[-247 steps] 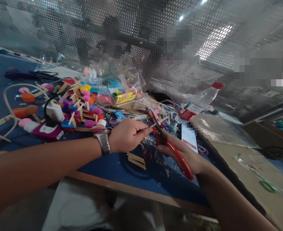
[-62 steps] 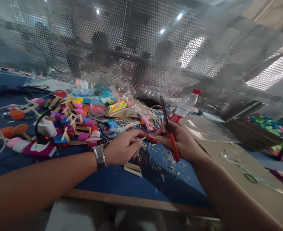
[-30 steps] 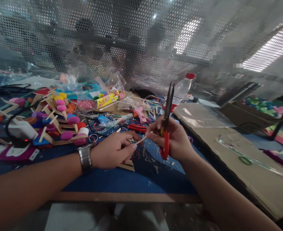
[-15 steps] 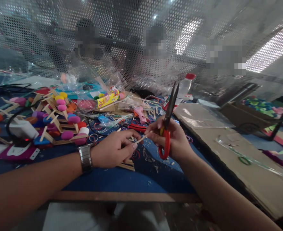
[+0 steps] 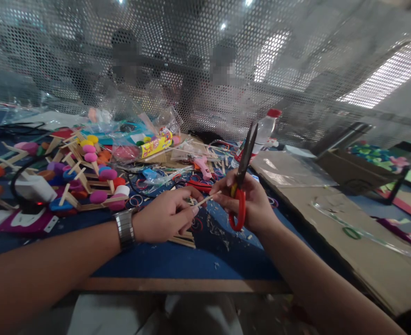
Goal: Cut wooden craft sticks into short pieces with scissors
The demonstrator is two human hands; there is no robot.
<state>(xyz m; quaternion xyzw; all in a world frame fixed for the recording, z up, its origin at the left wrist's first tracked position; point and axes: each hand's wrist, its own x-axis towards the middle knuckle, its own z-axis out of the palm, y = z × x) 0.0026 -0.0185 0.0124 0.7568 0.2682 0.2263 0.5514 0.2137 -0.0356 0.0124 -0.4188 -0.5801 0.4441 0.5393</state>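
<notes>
My left hand [image 5: 166,215], with a metal watch on the wrist, pinches a thin wooden stick [image 5: 205,200] by its near end. My right hand [image 5: 252,200] is closed round red-handled scissors [image 5: 242,174], blades pointing up and nearly together; its fingertips also touch the far end of the stick. Both hands hover over the blue mat [image 5: 205,253], where wood shavings lie. A few cut sticks [image 5: 182,239] rest under my left hand.
To the left stands a stick frame with coloured foam discs [image 5: 93,174], a white charger [image 5: 30,188] and cables. Behind the hands lie plastic bags, a pink glue gun [image 5: 203,165], rubber bands and a bottle [image 5: 263,130]. Cardboard [image 5: 348,232] covers the right. People sit behind a perforated screen.
The scissors went from pointing across the table to standing upright in my right hand. Both hands came together on the thin stick; in the last second they barely moved.
</notes>
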